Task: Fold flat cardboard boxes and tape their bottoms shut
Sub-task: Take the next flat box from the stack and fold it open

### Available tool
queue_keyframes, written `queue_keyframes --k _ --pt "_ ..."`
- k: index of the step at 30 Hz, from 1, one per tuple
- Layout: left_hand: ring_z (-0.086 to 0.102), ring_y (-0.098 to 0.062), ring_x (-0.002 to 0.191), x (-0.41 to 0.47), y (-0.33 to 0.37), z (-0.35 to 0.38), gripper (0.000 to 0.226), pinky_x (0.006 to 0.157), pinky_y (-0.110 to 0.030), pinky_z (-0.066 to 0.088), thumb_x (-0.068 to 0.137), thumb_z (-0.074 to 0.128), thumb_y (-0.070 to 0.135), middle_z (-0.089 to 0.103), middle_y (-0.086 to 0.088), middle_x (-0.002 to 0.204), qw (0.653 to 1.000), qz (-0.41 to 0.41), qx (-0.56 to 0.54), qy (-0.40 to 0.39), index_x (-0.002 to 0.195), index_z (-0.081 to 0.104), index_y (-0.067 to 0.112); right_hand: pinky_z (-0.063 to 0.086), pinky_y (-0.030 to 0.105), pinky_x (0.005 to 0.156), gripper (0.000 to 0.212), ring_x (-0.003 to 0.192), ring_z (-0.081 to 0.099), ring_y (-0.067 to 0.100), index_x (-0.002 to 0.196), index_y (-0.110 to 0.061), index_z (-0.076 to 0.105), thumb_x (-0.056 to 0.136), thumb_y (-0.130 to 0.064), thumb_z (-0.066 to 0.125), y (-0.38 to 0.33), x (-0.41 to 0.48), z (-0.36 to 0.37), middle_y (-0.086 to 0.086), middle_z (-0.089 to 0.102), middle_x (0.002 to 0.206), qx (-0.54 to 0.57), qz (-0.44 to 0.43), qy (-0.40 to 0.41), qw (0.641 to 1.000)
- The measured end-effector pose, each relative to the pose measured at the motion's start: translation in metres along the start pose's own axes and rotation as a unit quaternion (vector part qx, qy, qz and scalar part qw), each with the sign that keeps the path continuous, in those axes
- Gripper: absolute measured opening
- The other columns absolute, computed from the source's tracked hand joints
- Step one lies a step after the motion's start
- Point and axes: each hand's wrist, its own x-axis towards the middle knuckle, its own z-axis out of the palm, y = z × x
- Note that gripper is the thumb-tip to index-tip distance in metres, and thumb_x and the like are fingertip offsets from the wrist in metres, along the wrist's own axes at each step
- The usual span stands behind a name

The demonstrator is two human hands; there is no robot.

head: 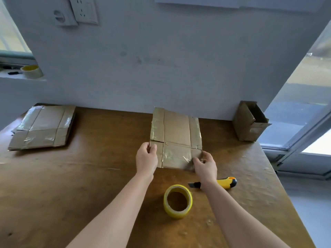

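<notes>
A flat cardboard box (pixel 176 133) with old clear tape strips is held tilted over the middle of the wooden table (pixel 71 176). My left hand (pixel 146 159) grips its lower left flap, thumb on top. My right hand (pixel 206 165) pinches its lower right corner. A yellow roll of tape (pixel 177 201) stands on the table between my forearms. A yellow and black utility knife (pixel 223 183) lies right of it, partly hidden by my right wrist.
A stack of flat taped boxes (pixel 43 127) lies at the back left. An assembled open box (pixel 250 120) stands at the back right by the wall. Another tape roll (pixel 32 71) sits on the window ledge. The table's right edge runs beside a glass door.
</notes>
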Motion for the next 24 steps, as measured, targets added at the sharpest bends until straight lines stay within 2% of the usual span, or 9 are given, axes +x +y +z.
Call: queue_keyframes --k 4,5,7,9,12,16,19,21,24 --pt "0.055 -0.013 0.084 -0.014 0.014 0.050 0.027 0.061 -0.019 0.038 0.098 0.049 0.029 0.064 -0.005 0.103 0.997 0.053 0.048 0.018 0.115 0.060 0.009 0.048 0.030 0.070 0.041 0.080 0.058 0.008 0.128 -0.022 0.054 0.088 -0.029 0.062 0.016 0.039 -0.043 -0.013 0.060 0.091 -0.051 -0.004 -0.050 0.997" --pt "0.054 -0.011 0.079 -0.018 0.018 0.063 0.025 0.057 -0.018 0.035 0.098 0.050 0.029 0.063 -0.004 0.099 0.995 0.065 0.066 0.023 0.110 0.060 0.010 0.050 0.032 0.072 0.040 0.081 0.058 0.009 0.127 -0.022 0.054 0.088 -0.029 0.062 0.019 0.049 -0.056 -0.011 0.063 0.096 -0.068 -0.002 -0.067 0.995" --pt "0.053 -0.009 0.076 -0.026 0.023 0.087 0.020 0.053 -0.017 0.033 0.098 0.050 0.030 0.062 0.002 0.093 0.989 0.095 0.114 0.025 0.104 0.059 0.013 0.052 0.039 0.087 0.051 0.100 0.061 0.019 0.135 -0.020 0.048 0.088 -0.033 0.062 0.023 0.068 -0.079 0.001 0.064 0.119 -0.097 0.004 -0.092 0.991" --pt "0.054 -0.005 0.073 -0.035 0.029 0.108 0.013 0.052 -0.017 0.034 0.098 0.050 0.031 0.061 0.008 0.088 0.978 0.128 0.164 0.023 0.097 0.056 0.020 0.049 0.041 0.096 0.064 0.118 0.056 0.024 0.144 -0.018 0.039 0.089 -0.040 0.062 0.024 0.086 -0.101 0.007 0.057 0.133 -0.121 -0.005 -0.101 0.988" --pt "0.058 -0.010 0.071 -0.046 0.035 0.133 0.011 0.049 -0.023 0.034 0.097 0.050 0.031 0.063 0.008 0.082 0.954 0.173 0.242 0.026 0.092 0.056 0.024 0.048 0.040 0.097 0.071 0.122 0.053 0.024 0.144 -0.018 0.038 0.087 -0.053 0.060 0.020 0.104 -0.125 0.007 0.053 0.137 -0.090 -0.041 -0.093 0.991" --pt "0.058 -0.012 0.072 -0.053 0.043 0.151 0.019 0.049 -0.025 0.039 0.097 0.051 0.032 0.065 0.006 0.086 0.918 0.215 0.335 0.008 0.108 0.059 0.020 0.039 0.047 0.107 0.082 0.136 0.039 0.023 0.147 -0.025 0.032 0.081 -0.066 0.058 0.006 0.121 -0.142 0.003 0.038 0.151 -0.012 -0.086 -0.094 0.992" --pt "0.054 -0.011 0.063 -0.053 0.047 0.161 0.020 0.046 -0.029 0.039 0.097 0.051 0.032 0.059 0.008 0.072 0.891 0.254 0.376 -0.023 0.110 0.061 0.019 0.031 0.043 0.112 0.089 0.141 0.030 0.021 0.150 -0.024 0.026 0.080 -0.068 0.058 -0.004 0.132 -0.146 0.001 0.029 0.156 0.039 -0.106 -0.091 0.989" --pt "0.048 -0.009 0.058 -0.049 0.048 0.166 0.021 0.043 -0.024 0.028 0.097 0.053 0.030 0.055 0.010 0.068 0.876 0.278 0.393 -0.039 0.112 0.062 0.020 0.031 0.042 0.112 0.091 0.140 0.032 0.021 0.151 -0.022 0.025 0.080 -0.066 0.060 -0.009 0.139 -0.146 0.001 0.032 0.155 0.057 -0.102 -0.082 0.990" --pt "0.049 -0.008 0.064 -0.037 0.049 0.170 0.022 0.045 -0.019 0.026 0.096 0.053 0.029 0.063 0.007 0.078 0.867 0.304 0.389 -0.067 0.114 0.063 0.021 0.036 0.043 0.110 0.087 0.135 0.039 0.022 0.148 -0.019 0.030 0.081 -0.060 0.064 -0.011 0.148 -0.147 0.003 0.041 0.148 0.035 -0.089 -0.063 0.993"
